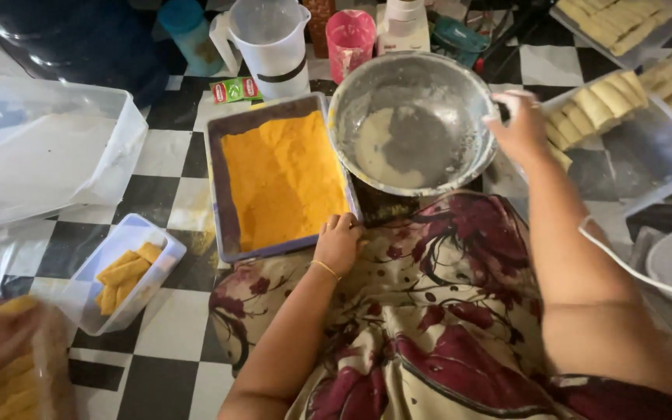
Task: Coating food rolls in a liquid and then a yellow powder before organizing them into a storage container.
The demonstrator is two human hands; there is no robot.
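Near the centre of the frame the left hand (337, 243) rests curled on the near right corner of the crumb tray (223, 194), fingers folded over its rim and gripping it; a thin gold bangle (325, 269) circles the wrist. The tray is a rectangular, grey-purple pan filled with a layer of orange-yellow crumbs (281, 177), and it sits on the black-and-white checked floor (173, 327) just left of the bowl. The right hand (521, 128), smeared with pale batter, is at the right rim of the metal bowl (411, 120) in the upper middle of the frame; its fingers seem pinched at the rim, but whether they grip it cannot be told. The bowl holds a thin pool of whitish batter (379, 152) at its bottom. At the upper right, clear trays (647, 167) hold rows of pale uncoated rolls (596, 109), just beside the right hand. At the lower left a small clear tub (91, 299) holds a few crumbed, yellow sticks (124, 276), well apart from both hands. A large clear box (118, 144) lies at the left, and a white jug (272, 43) and a pink cup (350, 39) stand along the top edge behind the tray and bowl. A floral-patterned cloth (445, 311) covers the person's lap at the bottom.
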